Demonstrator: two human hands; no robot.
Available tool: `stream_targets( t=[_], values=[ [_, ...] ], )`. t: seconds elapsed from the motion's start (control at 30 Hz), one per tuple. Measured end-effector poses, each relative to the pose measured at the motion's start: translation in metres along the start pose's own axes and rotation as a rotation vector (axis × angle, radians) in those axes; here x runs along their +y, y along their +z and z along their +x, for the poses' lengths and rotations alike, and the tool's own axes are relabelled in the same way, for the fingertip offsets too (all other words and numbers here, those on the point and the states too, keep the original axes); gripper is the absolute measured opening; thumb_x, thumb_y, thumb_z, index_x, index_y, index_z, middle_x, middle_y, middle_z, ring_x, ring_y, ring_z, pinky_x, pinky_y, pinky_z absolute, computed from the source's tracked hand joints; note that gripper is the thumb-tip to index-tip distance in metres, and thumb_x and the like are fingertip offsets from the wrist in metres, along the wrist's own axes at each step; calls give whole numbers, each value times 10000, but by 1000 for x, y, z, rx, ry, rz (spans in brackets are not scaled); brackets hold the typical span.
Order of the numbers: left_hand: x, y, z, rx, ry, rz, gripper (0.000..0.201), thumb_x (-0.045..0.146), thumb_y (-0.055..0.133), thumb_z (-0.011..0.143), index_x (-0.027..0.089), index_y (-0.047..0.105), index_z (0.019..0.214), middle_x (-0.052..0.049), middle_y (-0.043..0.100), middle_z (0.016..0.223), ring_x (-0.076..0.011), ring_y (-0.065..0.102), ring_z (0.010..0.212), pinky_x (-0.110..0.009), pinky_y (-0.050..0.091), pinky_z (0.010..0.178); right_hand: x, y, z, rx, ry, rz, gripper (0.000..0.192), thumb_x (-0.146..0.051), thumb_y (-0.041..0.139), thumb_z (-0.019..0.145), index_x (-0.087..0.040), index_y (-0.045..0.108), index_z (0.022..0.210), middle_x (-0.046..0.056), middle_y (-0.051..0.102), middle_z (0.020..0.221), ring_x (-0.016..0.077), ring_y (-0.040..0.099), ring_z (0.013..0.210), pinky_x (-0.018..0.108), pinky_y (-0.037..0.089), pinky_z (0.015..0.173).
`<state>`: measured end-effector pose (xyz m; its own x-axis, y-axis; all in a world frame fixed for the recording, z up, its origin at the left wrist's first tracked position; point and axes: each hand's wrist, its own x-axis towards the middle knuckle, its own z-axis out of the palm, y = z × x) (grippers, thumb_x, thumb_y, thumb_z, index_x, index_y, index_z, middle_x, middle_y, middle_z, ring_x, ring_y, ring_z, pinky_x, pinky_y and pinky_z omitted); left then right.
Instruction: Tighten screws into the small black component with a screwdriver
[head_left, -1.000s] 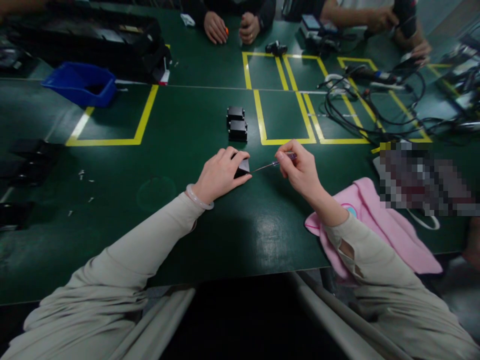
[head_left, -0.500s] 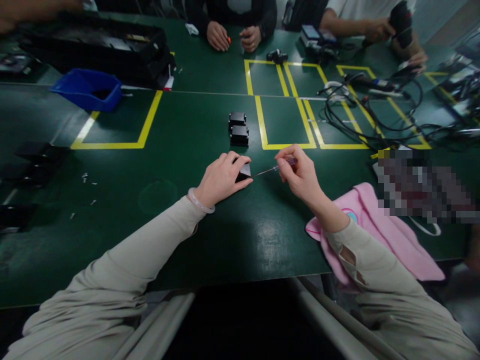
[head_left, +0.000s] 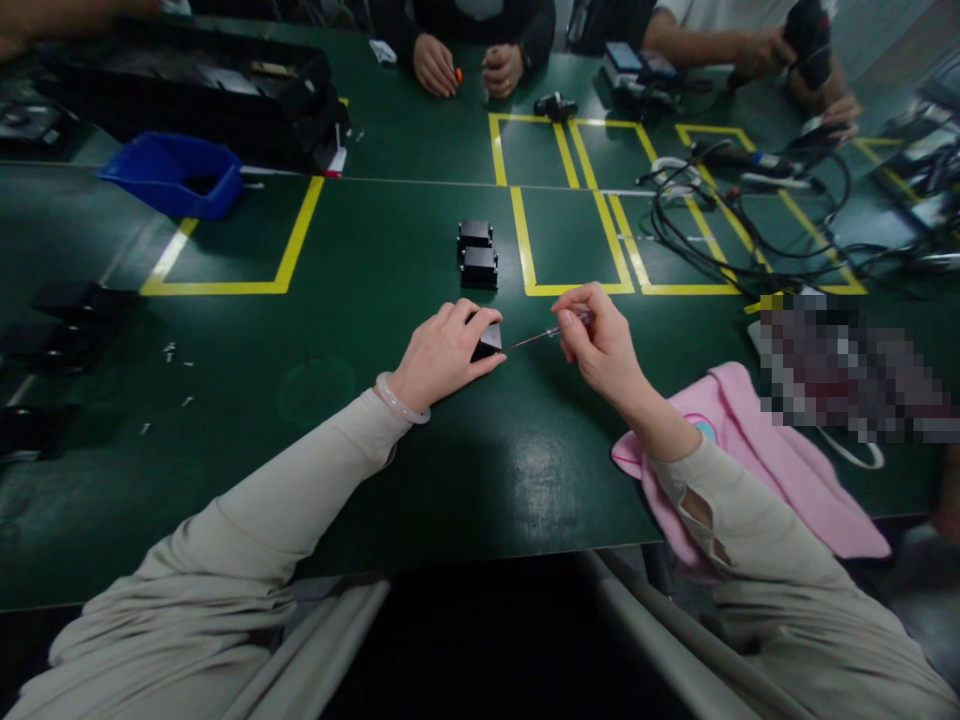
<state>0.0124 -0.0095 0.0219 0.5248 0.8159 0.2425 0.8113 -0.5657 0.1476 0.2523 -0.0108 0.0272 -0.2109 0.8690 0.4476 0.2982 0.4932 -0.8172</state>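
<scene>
My left hand (head_left: 446, 347) is closed around a small black box-shaped part (head_left: 489, 342) on the green table, and covers most of it. In my right hand (head_left: 598, 335) I grip a screwdriver (head_left: 553, 331) by its handle. Its thin shaft points left, with the tip at the right side of the black part. Whether the tip sits in a screw is too small to tell. Just beyond my left hand stand two similar black parts (head_left: 478, 255), one behind the other.
Several small screws (head_left: 170, 350) lie at left, near dark parts (head_left: 67, 340). A blue bin (head_left: 176, 175) and black trays (head_left: 225, 95) stand farther back. A pink cloth (head_left: 750, 450) lies under my right forearm. Cables (head_left: 750, 255) spread at right. Co-workers' hands (head_left: 469, 68) rest across the table.
Almost nothing differs. Both hands keep their grip and place; the view has shifted very slightly. The co-worker's hands at the far right have moved a little.
</scene>
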Motion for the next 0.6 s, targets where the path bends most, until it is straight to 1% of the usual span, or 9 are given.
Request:
stream_targets(
  t=[0.07, 0.13, 0.27, 0.33, 0.5, 0.6],
  values=[
    [0, 0, 0, -2, 0, 0, 450, 436, 656, 976, 197, 552, 1343, -126, 635, 1241, -285, 600, 1099, -377, 513, 862, 0, 0, 0, -2, -3, 1, 246, -488, 546, 1043, -244, 572, 1027, -35, 537, 714, 121, 487, 566, 282, 341, 530],
    [0, -1, 0, -4, 2, -3, 448, 441, 651, 979, 197, 553, 1342, -126, 635, 1243, -285, 600, 1096, -380, 515, 860, 0, 0, 0, -4, 0, -6, 242, -481, 550, 1037, -243, 572, 998, -24, 547, 736, 128, 497, 595, 284, 345, 538],
    [1, -1, 0, -1, -1, -9, 444, 438, 653, 977, 207, 549, 1341, -123, 633, 1244, -283, 601, 1097, -378, 516, 860, 1, -1, 1, 3, 7, -19, 298, -502, 565, 1027, -240, 554, 886, -34, 519, 666, 121, 463, 557, 287, 329, 531],
    [0, 0, 0, 3, -1, -14, 440, 434, 656, 973, 214, 547, 1338, -122, 632, 1246, -282, 601, 1097, -376, 516, 859, 2, -1, 1, 4, 16, -25, 317, -513, 571, 1026, -241, 550, 866, -35, 513, 653, 120, 459, 554, 287, 324, 527],
    [0, 0, 0, -1, -2, -11, 446, 426, 656, 973, 211, 543, 1347, -125, 631, 1249, -285, 600, 1100, -379, 517, 863, 2, -1, 0, 3, 11, -6, 270, -519, 570, 1026, -250, 569, 1007, -20, 552, 756, 133, 517, 620, 284, 357, 537],
    [0, -1, 0, -4, -2, -9, 451, 434, 653, 975, 202, 548, 1347, -129, 633, 1252, -289, 601, 1100, -381, 520, 856, 2, -1, 0, 1, 6, -8, 266, -515, 580, 1024, -250, 571, 1003, -26, 554, 744, 129, 518, 606, 286, 364, 537]
  ],
)
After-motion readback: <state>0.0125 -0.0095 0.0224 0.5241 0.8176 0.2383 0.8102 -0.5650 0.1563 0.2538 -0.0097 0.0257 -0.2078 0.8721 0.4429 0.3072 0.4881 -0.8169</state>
